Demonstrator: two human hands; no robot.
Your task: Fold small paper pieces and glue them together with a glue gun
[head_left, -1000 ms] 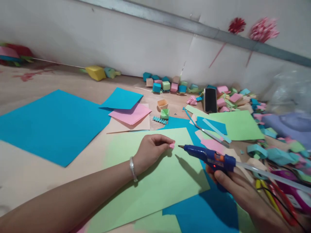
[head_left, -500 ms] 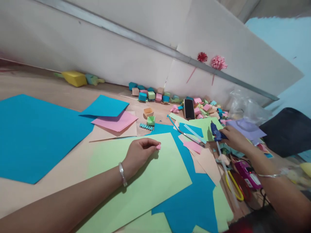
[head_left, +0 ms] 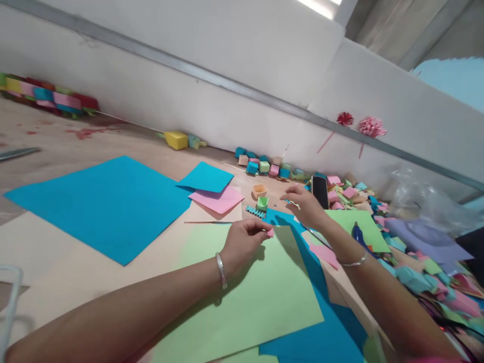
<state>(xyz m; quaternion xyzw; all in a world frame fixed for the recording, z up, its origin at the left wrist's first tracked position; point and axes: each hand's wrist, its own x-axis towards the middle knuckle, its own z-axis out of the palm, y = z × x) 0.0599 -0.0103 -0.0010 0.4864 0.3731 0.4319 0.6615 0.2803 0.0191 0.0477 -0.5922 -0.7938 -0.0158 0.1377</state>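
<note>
My left hand (head_left: 244,244) pinches a small pink paper piece (head_left: 270,233) between thumb and fingertips, over a large light-green sheet (head_left: 242,302). Fingers apart, my right hand (head_left: 304,205) hovers beyond it, partly covering a slender tool (head_left: 319,238) with a blue tip; I see no firm hold on anything. Left of that hand stand a small orange paper box (head_left: 259,191), a small green paper box (head_left: 262,203) and a pleated teal paper strip (head_left: 255,212). The blue glue gun (head_left: 357,234) rests to the right, partly hidden behind my right forearm.
Blue sheets (head_left: 113,206) and pink paper (head_left: 219,200) lie left. Along the wall sit several paper blocks (head_left: 264,167) and a yellow block (head_left: 176,140). A phone (head_left: 319,191) leans beside a heap of coloured paper pieces (head_left: 416,280). A clear plastic bag (head_left: 427,199) sits far right.
My right hand has let go of the glue gun and moved left toward the small paper boxes. My left hand still pinches the pink piece. The view has turned left.
</note>
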